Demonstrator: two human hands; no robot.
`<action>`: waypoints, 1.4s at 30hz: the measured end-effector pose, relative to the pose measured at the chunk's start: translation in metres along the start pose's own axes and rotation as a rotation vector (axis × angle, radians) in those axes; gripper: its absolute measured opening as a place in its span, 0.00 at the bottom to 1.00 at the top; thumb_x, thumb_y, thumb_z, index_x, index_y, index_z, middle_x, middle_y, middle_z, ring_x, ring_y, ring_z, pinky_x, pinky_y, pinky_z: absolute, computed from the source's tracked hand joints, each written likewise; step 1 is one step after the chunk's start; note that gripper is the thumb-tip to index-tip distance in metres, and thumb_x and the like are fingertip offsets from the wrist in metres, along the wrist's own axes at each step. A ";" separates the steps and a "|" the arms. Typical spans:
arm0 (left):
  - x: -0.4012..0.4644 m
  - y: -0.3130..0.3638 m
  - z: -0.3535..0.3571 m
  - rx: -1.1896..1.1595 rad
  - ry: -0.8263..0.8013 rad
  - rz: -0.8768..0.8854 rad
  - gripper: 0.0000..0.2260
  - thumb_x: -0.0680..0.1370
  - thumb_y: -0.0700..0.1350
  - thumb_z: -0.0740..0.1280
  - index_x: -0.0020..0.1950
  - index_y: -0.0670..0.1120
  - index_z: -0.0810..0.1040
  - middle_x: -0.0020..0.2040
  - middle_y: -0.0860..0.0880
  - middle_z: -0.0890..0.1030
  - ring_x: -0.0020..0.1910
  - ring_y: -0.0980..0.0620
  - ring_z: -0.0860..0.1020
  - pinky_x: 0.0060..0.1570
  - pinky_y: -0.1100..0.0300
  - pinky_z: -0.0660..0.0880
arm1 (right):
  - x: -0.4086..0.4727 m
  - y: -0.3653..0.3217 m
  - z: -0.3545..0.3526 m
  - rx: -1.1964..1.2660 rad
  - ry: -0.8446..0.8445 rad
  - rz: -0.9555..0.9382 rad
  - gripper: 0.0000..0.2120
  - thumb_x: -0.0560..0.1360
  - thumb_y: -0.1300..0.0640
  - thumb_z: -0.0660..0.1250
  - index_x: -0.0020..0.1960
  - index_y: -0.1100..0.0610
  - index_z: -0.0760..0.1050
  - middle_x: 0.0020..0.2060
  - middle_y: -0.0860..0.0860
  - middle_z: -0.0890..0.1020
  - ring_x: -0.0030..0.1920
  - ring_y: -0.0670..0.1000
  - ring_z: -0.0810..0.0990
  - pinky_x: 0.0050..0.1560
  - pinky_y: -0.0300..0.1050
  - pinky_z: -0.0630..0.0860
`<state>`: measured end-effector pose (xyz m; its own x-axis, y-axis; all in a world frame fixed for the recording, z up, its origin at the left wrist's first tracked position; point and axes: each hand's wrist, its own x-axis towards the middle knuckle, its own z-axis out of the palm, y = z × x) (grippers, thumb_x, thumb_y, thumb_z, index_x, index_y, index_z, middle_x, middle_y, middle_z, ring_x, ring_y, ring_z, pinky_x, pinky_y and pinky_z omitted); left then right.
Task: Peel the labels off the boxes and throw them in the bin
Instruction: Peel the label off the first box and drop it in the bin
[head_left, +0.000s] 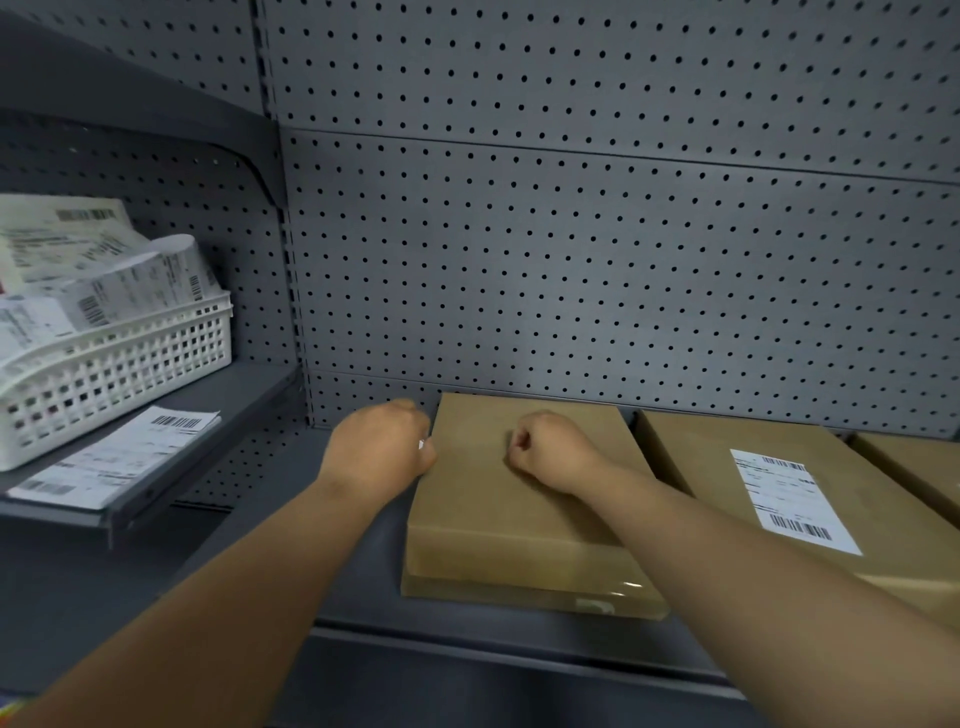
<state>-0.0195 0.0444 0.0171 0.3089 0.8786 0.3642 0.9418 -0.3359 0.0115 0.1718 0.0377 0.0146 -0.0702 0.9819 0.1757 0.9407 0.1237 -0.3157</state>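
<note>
A plain brown cardboard box (519, 525) lies flat on the dark shelf, with no label showing on its top. My left hand (379, 447) is curled into a fist against the box's left edge. A tiny white speck shows by its fingers; I cannot tell what it is. My right hand (545, 449) rests as a fist on the box's top, near the back. To the right lies a second brown box (727, 467) with a white barcode label (795, 501) stuck on top. The bin, a white plastic basket (130, 364), stands on a higher shelf at the left and holds several peeled labels.
A third brown box (914, 467) peeks in at the far right edge. A loose label sheet (119, 457) lies on the left shelf in front of the basket. A grey pegboard wall (571, 234) closes off the back. The shelf's front edge (467, 639) runs below the boxes.
</note>
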 end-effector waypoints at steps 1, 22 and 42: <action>0.000 0.000 0.001 -0.021 -0.011 0.003 0.10 0.76 0.46 0.60 0.48 0.45 0.80 0.50 0.48 0.78 0.42 0.48 0.76 0.37 0.58 0.70 | 0.001 -0.010 0.006 0.020 -0.022 -0.045 0.12 0.74 0.61 0.61 0.46 0.70 0.78 0.48 0.65 0.81 0.51 0.60 0.78 0.50 0.46 0.71; 0.007 -0.008 0.016 -0.175 -0.134 0.096 0.10 0.76 0.51 0.62 0.52 0.53 0.81 0.54 0.53 0.81 0.50 0.52 0.78 0.46 0.55 0.77 | 0.042 0.009 0.008 0.042 -0.023 0.086 0.12 0.75 0.62 0.60 0.41 0.70 0.75 0.49 0.68 0.82 0.38 0.56 0.73 0.41 0.46 0.70; 0.007 -0.010 0.022 -0.186 -0.137 0.130 0.11 0.76 0.51 0.61 0.52 0.51 0.81 0.53 0.53 0.81 0.50 0.51 0.78 0.47 0.56 0.76 | 0.057 -0.007 0.013 0.021 -0.049 0.057 0.09 0.76 0.62 0.58 0.38 0.62 0.70 0.37 0.58 0.73 0.39 0.53 0.72 0.39 0.43 0.68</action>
<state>-0.0243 0.0614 -0.0008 0.4526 0.8575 0.2448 0.8564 -0.4944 0.1486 0.1569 0.0948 0.0147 -0.0330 0.9933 0.1109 0.9366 0.0695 -0.3434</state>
